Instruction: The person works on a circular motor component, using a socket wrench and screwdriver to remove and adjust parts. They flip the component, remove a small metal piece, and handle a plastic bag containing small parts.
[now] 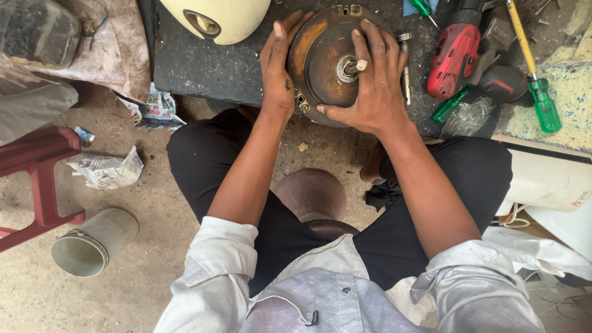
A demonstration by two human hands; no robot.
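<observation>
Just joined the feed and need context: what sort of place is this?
Likely an informal repair workshop at ground level. A rusty round motor part sits on a dark mat, with a red power drill and green-handled screwdrivers beside it, over a dusty concrete floor.

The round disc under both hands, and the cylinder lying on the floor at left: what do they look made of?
The round disc looks like steel or iron: dark, dull, with orange rust patches and a bare metal shaft at its centre. The left hand and right hand rest on its rim and face. The cylinder looks like pale plastic or painted metal, matte and dusty; which one I cannot tell.
</observation>
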